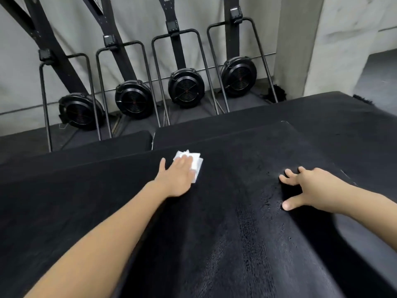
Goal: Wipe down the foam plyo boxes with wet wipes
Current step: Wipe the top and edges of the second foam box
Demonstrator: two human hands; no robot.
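Note:
A large black foam plyo box [225, 211] fills the lower part of the head view, its top showing wet streaks down the middle. A folded white wet wipe [196, 163] lies flat on the box near its far edge. My left hand [177, 179] presses on the wipe with straight fingers, covering its near left part. My right hand [309, 187] rests on the box top to the right, fingers spread and holding nothing.
More black foam boxes [311, 112] stand behind and to the right, and a lower one [75, 147] at the left. Several black fan machines [185, 88] on metal frames line the grey wall behind. A concrete pillar [296, 46] stands at the right.

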